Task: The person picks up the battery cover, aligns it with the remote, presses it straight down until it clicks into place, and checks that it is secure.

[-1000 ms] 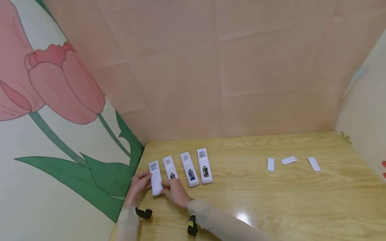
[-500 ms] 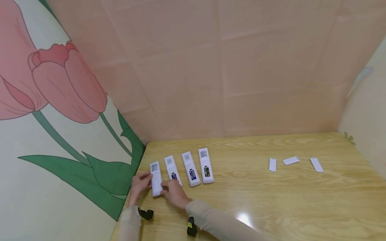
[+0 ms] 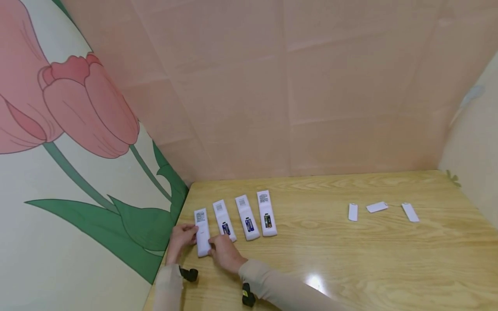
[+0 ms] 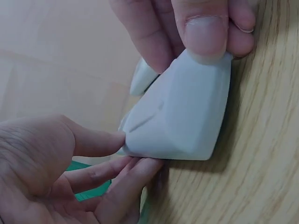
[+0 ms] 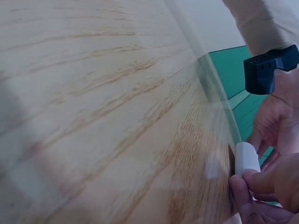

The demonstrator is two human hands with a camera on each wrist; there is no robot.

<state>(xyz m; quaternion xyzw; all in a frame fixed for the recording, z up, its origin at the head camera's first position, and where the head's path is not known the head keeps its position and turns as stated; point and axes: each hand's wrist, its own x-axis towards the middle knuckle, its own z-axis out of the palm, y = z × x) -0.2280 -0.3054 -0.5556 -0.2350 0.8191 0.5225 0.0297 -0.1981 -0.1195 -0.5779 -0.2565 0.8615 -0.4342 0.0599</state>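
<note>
A white remote control (image 3: 202, 239) lies back side up at the left end of a row, its battery cover in place. My left hand (image 3: 182, 239) holds its left edge, thumb on top and fingers along the side in the left wrist view. With thumb and fingers, my right hand (image 3: 226, 254) pinches the near end from the right; the thumbnail shows over the end in the left wrist view. To the right lie a second remote (image 3: 219, 208), a third remote (image 3: 243, 209) and a fourth remote (image 3: 266, 203), their battery compartments uncovered with batteries inside.
On the right side of the wooden table (image 3: 330, 250) lie three loose white battery covers: one upright (image 3: 352, 212), one slanted (image 3: 377, 207) and one farthest right (image 3: 410, 212). A tulip-printed wall (image 3: 89, 181) stands close beside my left arm. A pink sheet (image 3: 233, 108) hangs behind.
The held remote has shifted slightly toward me, with both hands staying on it. The other remotes and the loose covers look unmoved; the head view has shifted a little.
</note>
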